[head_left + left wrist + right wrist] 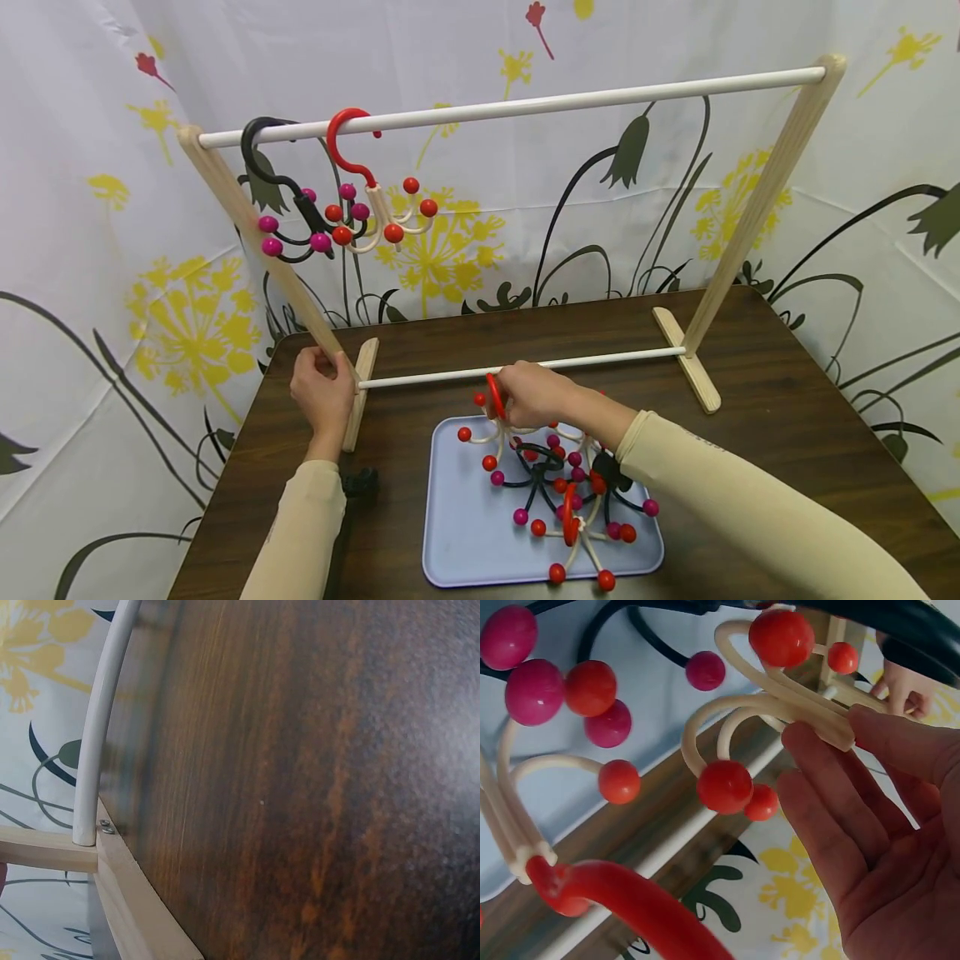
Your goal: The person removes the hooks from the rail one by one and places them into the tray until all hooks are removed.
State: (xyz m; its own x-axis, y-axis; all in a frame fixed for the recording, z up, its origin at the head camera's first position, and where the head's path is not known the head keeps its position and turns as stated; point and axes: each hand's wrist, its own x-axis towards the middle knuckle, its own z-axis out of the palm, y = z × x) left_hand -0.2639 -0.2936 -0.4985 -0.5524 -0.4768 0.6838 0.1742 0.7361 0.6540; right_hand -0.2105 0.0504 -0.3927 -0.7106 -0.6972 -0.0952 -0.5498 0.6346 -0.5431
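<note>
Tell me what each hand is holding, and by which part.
The right hand holds a cream multi-armed hanger with red balls by its stem, below the red hook. The left hand grips the wooden rack's left upright near its base.

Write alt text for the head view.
A person's right hand grips a cream hanger with red balls above a blue tray of tangled hangers, while the left hand holds the wooden rack's post. Two hangers hang from the top rail.
</note>
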